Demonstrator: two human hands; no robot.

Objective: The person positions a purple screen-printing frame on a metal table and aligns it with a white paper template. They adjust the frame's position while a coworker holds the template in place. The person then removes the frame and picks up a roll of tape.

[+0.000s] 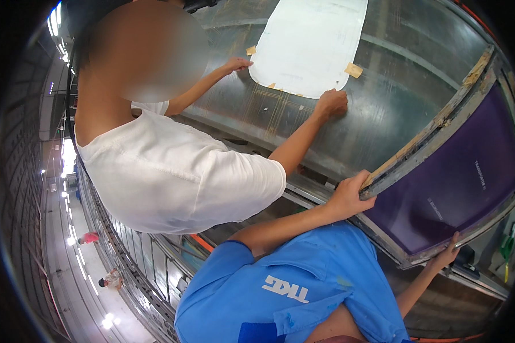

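- While our left hand [351,197] and right hand [445,257] grip the purple-panelled frame [449,177] at right, the white sheet [309,48] lies at upper centre, a co-worker's hands [332,104] at its edges.
- We judge the sheet laid, the frame not yet set down.
- Scuffed, glossy counter [395,86]; lit hall [60,228] at left.

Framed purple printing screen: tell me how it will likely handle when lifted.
The framed purple printing screen will probably stay stiff, since a grey rim borders it and no sag shows. Being broad, it would likely tip if lifted from one side; the left hand and right hand hold separate edges. Its worn, crusted rim may feel rough rather than slippery.
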